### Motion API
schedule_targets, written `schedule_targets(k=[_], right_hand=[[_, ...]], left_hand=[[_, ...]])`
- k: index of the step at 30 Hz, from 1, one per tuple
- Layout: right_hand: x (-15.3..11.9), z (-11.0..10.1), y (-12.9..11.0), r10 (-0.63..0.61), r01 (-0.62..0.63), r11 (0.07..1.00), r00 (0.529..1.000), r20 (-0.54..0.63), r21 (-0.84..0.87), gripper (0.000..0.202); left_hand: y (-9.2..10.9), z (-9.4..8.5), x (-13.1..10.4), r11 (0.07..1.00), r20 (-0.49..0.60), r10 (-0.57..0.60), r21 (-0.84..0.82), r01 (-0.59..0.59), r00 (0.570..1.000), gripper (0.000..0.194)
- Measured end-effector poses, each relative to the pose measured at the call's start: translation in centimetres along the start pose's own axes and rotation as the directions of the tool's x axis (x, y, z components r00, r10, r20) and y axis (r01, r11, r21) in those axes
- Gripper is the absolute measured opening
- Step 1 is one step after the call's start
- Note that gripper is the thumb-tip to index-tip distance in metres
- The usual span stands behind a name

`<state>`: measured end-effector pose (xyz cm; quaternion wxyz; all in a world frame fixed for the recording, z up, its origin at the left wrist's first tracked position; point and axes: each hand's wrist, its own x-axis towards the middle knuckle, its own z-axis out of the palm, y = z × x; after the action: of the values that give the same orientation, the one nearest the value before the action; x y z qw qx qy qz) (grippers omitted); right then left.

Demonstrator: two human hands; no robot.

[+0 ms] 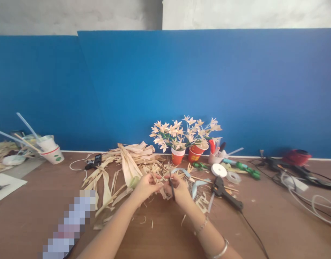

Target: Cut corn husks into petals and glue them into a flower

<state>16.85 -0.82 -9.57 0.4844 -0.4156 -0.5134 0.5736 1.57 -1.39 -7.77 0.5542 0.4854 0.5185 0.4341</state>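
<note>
My right hand [180,190] is closed around a pair of scissors [171,190], with the blades pointing away from me. Close beside it, my left hand [147,187] pinches a small pale piece of dried husk [157,177] between thumb and fingers. The piece's exact outline is hard to make out against the scraps behind. Just beyond both hands spreads a pile of dried corn husks [130,162], with strips and offcuts around it. Small trimmings lie on the brown table [149,237] below my hands.
Husk flowers stand in red paper cups [178,157] at the back. To the right are a white spool [218,170], a clear tape roll [233,177], a black glue gun [226,192] and tangled cables [289,180]. White cups [52,154] stand left; a blue panel [181,79] rises behind.
</note>
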Motion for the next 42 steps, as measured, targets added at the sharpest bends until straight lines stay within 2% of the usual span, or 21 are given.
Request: schedule_targets(k=[6, 10, 11, 13, 14, 16, 17, 19, 20, 22, 23, 25, 28, 30, 33, 35, 37, 39, 41, 42], right_hand=[[-0.4, -0.1, -1.2, 0.125, -0.120, 0.991, 0.989, -0.076, 0.067, 0.042], [0.1, -0.5, -0.8, 0.113, -0.107, 0.992, 0.989, -0.098, 0.063, 0.042], [0.3, -0.7, -0.5, 0.093, -0.087, 0.995, 0.989, -0.116, 0.058, 0.041], [0.8, -1.3, 0.1, 0.042, -0.043, 0.999, 0.981, -0.192, 0.000, 0.039], [0.9, -1.6, 0.3, 0.013, -0.029, 0.998, 0.970, -0.242, -0.063, 0.038], [1.1, -2.3, 0.4, -0.069, -0.009, 0.972, 0.944, -0.324, -0.234, 0.035], [1.1, -2.5, 0.3, -0.116, -0.003, 0.945, 0.931, -0.345, -0.326, 0.034], [0.9, -2.8, -0.1, -0.197, -0.002, 0.874, 0.913, -0.358, -0.486, 0.033], [0.7, -2.9, -0.2, -0.223, -0.007, 0.840, 0.907, -0.356, -0.543, 0.033], [0.5, -2.8, -0.5, -0.256, -0.007, 0.794, 0.904, -0.344, -0.608, 0.034], [0.4, -2.7, -0.5, -0.267, 0.002, 0.784, 0.904, -0.334, -0.621, 0.034], [0.4, -2.5, -0.4, -0.285, 0.030, 0.781, 0.906, -0.312, -0.624, 0.035], [0.5, -2.4, 0.1, -0.287, 0.052, 0.792, 0.911, -0.296, -0.608, 0.035], [0.6, -2.5, 0.4, -0.280, 0.057, 0.801, 0.915, -0.289, -0.596, 0.035], [0.7, -2.6, 0.7, -0.284, 0.077, 0.815, 0.917, -0.280, -0.575, 0.034], [0.8, -2.6, 0.7, -0.292, 0.094, 0.824, 0.915, -0.278, -0.559, 0.032], [0.8, -2.5, 0.8, -0.300, 0.110, 0.835, 0.913, -0.278, -0.539, 0.030], [0.7, -2.2, 0.7, -0.299, 0.138, 0.857, 0.918, -0.260, -0.497, 0.028], [0.5, -1.6, 0.4, -0.273, 0.171, 0.900, 0.939, -0.211, -0.401, 0.028], [0.4, -1.3, 0.2, -0.248, 0.180, 0.925, 0.953, -0.175, -0.334, 0.029]], left_hand=[[1.0, 0.2, -0.3, 0.986, 0.089, -0.016, -0.162, 0.031, 0.996, 0.033], [1.1, -0.5, 0.0, 0.989, 0.070, -0.014, -0.145, 0.024, 0.997, 0.035], [1.2, -1.0, 0.2, 0.994, 0.042, -0.003, -0.107, 0.008, 0.999, 0.035], [1.6, -2.6, 0.5, 0.998, -0.131, 0.033, 0.061, -0.025, 0.991, 0.027], [1.9, -3.5, 0.6, 0.983, -0.224, 0.089, 0.175, -0.050, 0.970, 0.021], [2.3, -5.5, 0.7, 0.898, -0.401, 0.234, 0.438, -0.039, 0.886, 0.013], [2.4, -6.5, 0.7, 0.826, -0.459, 0.288, 0.563, 0.024, 0.840, 0.012], [2.4, -8.1, 0.7, 0.698, -0.568, 0.366, 0.692, 0.186, 0.737, 0.016], [2.3, -8.6, 0.7, 0.659, -0.594, 0.349, 0.706, 0.261, 0.725, 0.023], [1.8, -9.3, 0.8, 0.622, -0.611, 0.238, 0.693, 0.365, 0.755, 0.037], [1.6, -9.4, 0.9, 0.613, -0.608, 0.185, 0.686, 0.393, 0.772, 0.041], [1.2, -9.5, 1.1, 0.602, -0.601, 0.153, 0.686, 0.408, 0.785, 0.040], [0.9, -9.3, 1.4, 0.627, -0.591, 0.233, 0.698, 0.345, 0.773, 0.030], [1.0, -9.2, 1.4, 0.682, -0.592, 0.308, 0.683, 0.261, 0.744, 0.025], [1.2, -9.2, 1.3, 0.764, -0.619, 0.428, 0.637, 0.102, 0.659, 0.025], [1.3, -9.2, 1.4, 0.807, -0.639, 0.486, 0.590, -0.026, 0.596, 0.034], [1.4, -8.9, 1.6, 0.863, -0.665, 0.482, 0.473, -0.178, 0.570, 0.044], [1.4, -8.2, 1.9, 0.911, -0.689, 0.407, 0.262, -0.318, 0.600, 0.045], [1.4, -7.1, 2.0, 0.922, -0.677, 0.302, 0.028, -0.387, 0.671, 0.039], [1.4, -6.3, 2.0, 0.923, -0.649, 0.257, -0.056, -0.382, 0.716, 0.036]])
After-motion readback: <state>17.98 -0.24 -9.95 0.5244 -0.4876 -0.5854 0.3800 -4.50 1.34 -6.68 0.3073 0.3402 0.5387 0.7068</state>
